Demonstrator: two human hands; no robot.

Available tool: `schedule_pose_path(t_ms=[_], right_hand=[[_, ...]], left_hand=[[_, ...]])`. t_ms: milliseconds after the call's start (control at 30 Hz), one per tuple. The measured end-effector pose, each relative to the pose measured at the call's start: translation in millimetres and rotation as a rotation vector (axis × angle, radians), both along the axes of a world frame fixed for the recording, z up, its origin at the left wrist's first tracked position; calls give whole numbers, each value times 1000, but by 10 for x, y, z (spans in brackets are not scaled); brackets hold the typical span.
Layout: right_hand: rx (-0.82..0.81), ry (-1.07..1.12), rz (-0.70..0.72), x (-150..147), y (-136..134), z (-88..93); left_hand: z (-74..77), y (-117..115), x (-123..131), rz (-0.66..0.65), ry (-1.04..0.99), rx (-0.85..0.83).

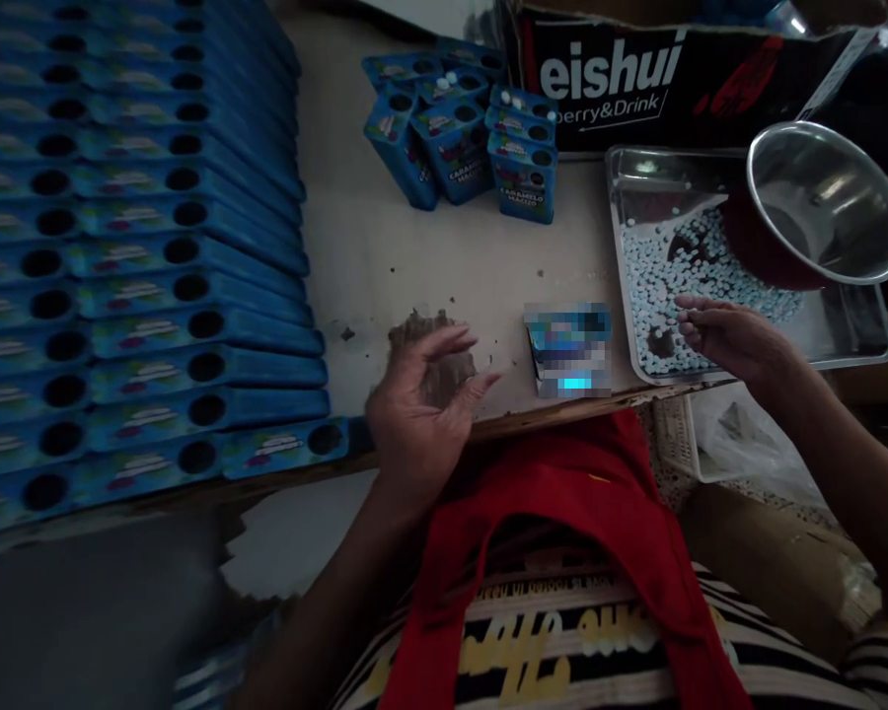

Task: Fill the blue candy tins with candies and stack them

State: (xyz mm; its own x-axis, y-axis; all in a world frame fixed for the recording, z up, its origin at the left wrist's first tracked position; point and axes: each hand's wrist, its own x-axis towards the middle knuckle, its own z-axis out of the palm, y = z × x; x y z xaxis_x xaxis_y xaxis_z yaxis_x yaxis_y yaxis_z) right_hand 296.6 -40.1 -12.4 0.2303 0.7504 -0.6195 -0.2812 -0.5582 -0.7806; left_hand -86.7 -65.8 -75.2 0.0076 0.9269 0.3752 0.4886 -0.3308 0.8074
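Note:
My left hand (423, 402) hovers over the table's front part with thumb and fingers apart and nothing between them. My right hand (736, 337) is above the near side of a metal tray (854, 340), its fingers pinched together. What they hold, if anything, is too small to make out. Small pale blue and white pellets (651, 271) lie spread in the tray. Between my hands sits a partly pixelated blue box (568, 335) near the table edge, touched by neither hand.
Rows of blue boxes (192, 256) are stacked at the left. Several upright blue boxes (463, 148) stand at the back, a few pellets on top. A metal bowl (821, 237) rests tilted in the tray. Behind is a black carton (636, 89); below, a white basket (685, 434).

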Motion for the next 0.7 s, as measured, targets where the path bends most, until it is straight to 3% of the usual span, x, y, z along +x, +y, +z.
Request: schedule_pose_path(t_ms=[100, 233, 400, 500, 600, 700], right_hand=[[40, -77, 151, -116, 37, 144], [154, -125, 324, -331, 191, 423], [217, -96, 440, -620, 401, 690], [245, -74, 512, -737, 466, 713], [293, -103, 600, -787, 470, 663], [365, -128, 661, -792, 426, 621]], left_hand=[[167, -41, -36, 111, 30, 185], [431, -61, -139, 68, 114, 391], [709, 6, -286, -12, 308, 304], [744, 83, -241, -35, 276, 177], [683, 142, -103, -97, 167, 95], [611, 167, 50, -137, 192, 56]])
